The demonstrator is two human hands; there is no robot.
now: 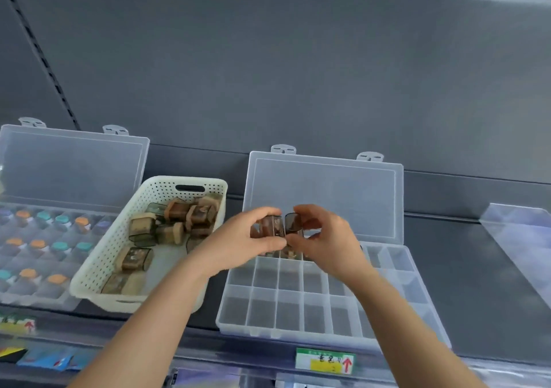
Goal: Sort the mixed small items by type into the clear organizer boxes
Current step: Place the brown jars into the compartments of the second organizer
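Note:
My left hand [249, 238] grips a small brown box with a clear cover [269, 226], held above the back row of the clear organizer box [298, 307]. My right hand [325, 234] pinches the dark translucent lid piece [293, 222] right beside it. Both hands meet over the organizer, whose lid [325, 197] stands open against the wall. A white perforated basket [98, 271] to the left holds several more small brown boxes [176, 223]. What lies in the compartment under my hands is partly hidden.
A second clear organizer [32, 292] at the far left holds several small jars with orange and teal caps, its lid raised. A clear plastic sheet [518, 238] lies at the right on the dark shelf. Price labels [325, 361] line the shelf's front edge.

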